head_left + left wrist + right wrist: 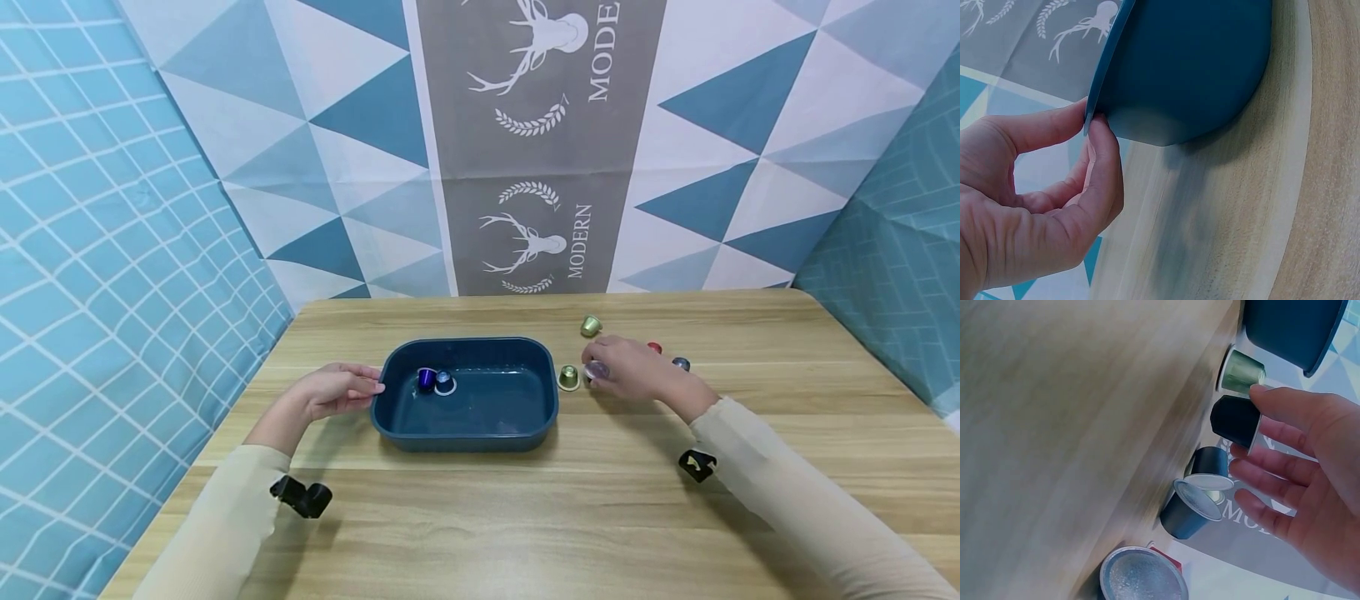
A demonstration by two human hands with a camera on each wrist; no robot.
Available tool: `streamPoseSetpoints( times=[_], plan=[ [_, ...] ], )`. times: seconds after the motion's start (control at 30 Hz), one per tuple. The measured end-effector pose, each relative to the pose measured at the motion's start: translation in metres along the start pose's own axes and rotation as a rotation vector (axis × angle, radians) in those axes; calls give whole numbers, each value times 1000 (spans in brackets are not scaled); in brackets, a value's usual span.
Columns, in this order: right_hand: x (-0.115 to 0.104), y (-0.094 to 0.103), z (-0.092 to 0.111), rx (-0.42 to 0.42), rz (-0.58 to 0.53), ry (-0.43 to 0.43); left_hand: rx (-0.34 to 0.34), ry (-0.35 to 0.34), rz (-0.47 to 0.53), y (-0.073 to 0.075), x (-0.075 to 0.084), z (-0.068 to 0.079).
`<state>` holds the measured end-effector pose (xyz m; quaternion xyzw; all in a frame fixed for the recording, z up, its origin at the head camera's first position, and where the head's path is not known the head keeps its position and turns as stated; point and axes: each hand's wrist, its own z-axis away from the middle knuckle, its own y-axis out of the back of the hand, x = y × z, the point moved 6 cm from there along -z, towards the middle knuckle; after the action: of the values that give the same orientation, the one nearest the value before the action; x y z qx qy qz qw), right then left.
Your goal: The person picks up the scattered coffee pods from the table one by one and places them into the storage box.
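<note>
My left hand (337, 390) pinches the left rim of a dark blue rectangular bin (480, 443) between thumb and fingers. Inside the bin, at its left, lie a purple-blue coffee capsule (427, 379) and a lighter blue one (445, 383). Right of the bin, my right hand (637, 367) holds a dark coffee capsule (1235, 420) by its rim, thumb on one side and fingers on the other. A green coffee capsule (569, 377) stands lid-down between the bin and this hand.
A yellow-green capsule (591, 326) lies behind my right hand. Partly hidden by that hand are a red capsule (655, 347) and a dark one (681, 363). The right wrist view shows further dark capsules (1188, 512) grouped below the fingers. A patterned cloth wall (360, 167) borders the wooden table's back edge.
</note>
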<state>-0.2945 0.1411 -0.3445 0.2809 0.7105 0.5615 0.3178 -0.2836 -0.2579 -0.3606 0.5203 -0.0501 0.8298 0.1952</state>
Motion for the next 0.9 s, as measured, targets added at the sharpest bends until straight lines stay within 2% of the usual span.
streamPoseSetpoints(
  times=[0.43, 0.9],
  plan=[
    [-7, 13, -2, 120, 2, 85, 5, -2, -2, 0, 2, 1],
    [-12, 23, -5, 131, 3, 108, 25, 21, 8, 3, 0, 0]
  ],
)
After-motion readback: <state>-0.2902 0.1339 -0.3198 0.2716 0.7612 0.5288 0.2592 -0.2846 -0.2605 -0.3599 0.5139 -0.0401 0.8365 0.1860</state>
